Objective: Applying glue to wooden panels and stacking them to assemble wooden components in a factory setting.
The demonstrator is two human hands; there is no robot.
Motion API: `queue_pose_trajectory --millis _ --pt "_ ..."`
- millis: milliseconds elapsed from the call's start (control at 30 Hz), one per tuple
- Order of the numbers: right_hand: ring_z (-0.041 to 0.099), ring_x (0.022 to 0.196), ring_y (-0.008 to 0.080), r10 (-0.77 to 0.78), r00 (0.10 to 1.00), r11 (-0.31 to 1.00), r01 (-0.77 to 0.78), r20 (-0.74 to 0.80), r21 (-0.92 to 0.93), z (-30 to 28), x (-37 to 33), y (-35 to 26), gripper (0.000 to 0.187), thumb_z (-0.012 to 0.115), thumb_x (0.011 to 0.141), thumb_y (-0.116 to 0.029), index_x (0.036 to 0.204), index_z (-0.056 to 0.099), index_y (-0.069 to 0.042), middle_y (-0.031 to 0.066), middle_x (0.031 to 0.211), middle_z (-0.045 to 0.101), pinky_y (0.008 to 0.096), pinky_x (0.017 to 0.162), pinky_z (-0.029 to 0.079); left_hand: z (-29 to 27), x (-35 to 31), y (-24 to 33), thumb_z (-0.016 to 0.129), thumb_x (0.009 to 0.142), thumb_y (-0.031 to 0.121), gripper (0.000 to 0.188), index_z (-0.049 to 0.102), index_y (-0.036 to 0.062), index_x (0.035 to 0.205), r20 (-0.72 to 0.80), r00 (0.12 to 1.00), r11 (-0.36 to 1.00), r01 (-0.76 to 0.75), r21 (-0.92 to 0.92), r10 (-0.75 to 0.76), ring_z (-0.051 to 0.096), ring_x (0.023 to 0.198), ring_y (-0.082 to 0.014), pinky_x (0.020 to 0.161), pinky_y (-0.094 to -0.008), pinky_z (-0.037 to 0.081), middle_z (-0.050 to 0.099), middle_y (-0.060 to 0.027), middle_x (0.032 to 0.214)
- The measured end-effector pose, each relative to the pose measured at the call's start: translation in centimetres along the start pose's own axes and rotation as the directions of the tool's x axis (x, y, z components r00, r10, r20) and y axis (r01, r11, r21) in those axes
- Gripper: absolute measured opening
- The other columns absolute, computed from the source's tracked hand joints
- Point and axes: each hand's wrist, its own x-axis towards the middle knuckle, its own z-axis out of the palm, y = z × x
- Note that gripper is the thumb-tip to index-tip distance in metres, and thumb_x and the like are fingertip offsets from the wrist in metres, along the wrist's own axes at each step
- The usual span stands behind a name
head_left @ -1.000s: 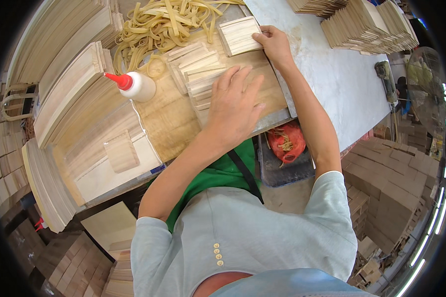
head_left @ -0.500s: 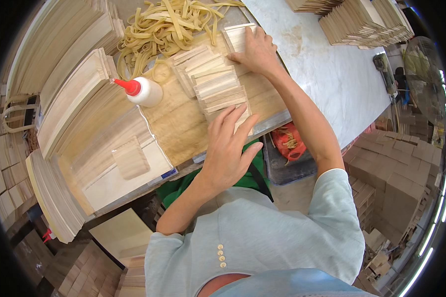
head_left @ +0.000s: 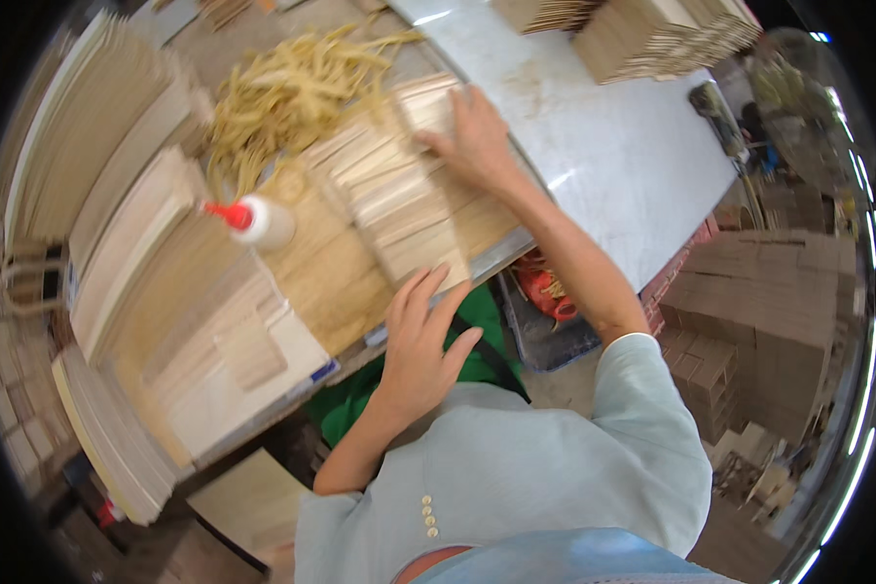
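Thin pale wooden slats lie side by side in a row on a brown board. At the near end of the row, the fingertips of my left hand touch the slats, fingers stretched and apart. My right hand grips the right end of a separate small group of slats at the far side, thumb and fingers along its edges. Left of the row stands a white glue bottle with a red nozzle. A thin wooden block lies on a pale panel near the front edge. Motion blurs the slats.
A heap of yellow bands lies beyond the slats. Tall stacks of wooden boards line the left side. A metal-topped table adjoins on the right, with stacked panels at its back. Below stands a dark bin holding a red bag.
The view has shifted, so the worktop sits lower and further left. My left hand has drawn back slightly toward the near end of the slats. My right hand stays at the far slats.
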Motion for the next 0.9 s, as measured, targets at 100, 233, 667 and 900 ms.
queue_pose_trajectory --millis 100,233,667,900 --pt "0.04 0.127 0.0437 0.027 0.998 0.984 -0.015 -0.064 0.175 -2.8 -0.7 0.8 0.07 0.069 0.082 -0.04 0.13 0.047 0.006 0.0318 0.137 0.04 0.0498 0.104 0.034 -0.9 0.7 0.1 0.072 0.077 0.01 0.048 0.058 0.0019 0.122 -0.041 0.999 0.999 -0.012 0.033 0.013 0.046 0.125 -0.0339 0.105 -0.042 0.035 0.052 -0.0164 0.132" --pt "0.05 0.121 0.035 0.167 0.978 0.938 -0.119 -0.125 0.326 -6.6 -2.6 5.5 0.055 0.065 0.088 -0.031 0.127 0.051 0.005 0.0238 0.13 0.052 0.0412 0.1 0.041 -2.7 5.1 0.2 0.07 0.077 0.005 0.046 0.059 0.0012 0.122 -0.091 0.993 0.997 -0.073 0.037 0.076 0.055 0.117 -0.0302 0.101 -0.0377 0.041 0.061 -0.0152 0.122" --pt "0.058 0.109 0.0256 0.413 0.909 0.309 -0.088 -0.05 0.947 -19.1 10.8 8.9 0.053 0.053 0.097 -0.035 0.13 0.048 0.006 0.0177 0.119 0.059 0.0355 0.084 0.051 -9.6 50.8 1.2 0.05 0.093 0.049 0.07 0.032 0.0062 0.146 -0.055 0.991 0.931 -0.134 -0.338 0.123 0.037 0.133 -0.0295 0.108 -0.0462 0.033 0.037 -0.0134 0.148" --pt "0.052 0.115 0.0269 0.472 0.88 0.28 -0.1 -0.046 0.955 -21.5 16.6 10.8 0.048 0.05 0.098 -0.034 0.125 0.048 0.006 0.0166 0.121 0.052 0.0367 0.085 0.052 -5.4 57.2 2.3 0.043 0.097 0.052 0.061 0.045 0.0088 0.14 -0.119 0.993 0.95 -0.058 -0.308 0.022 0.035 0.134 -0.0246 0.105 -0.0462 0.033 0.044 -0.0091 0.144"
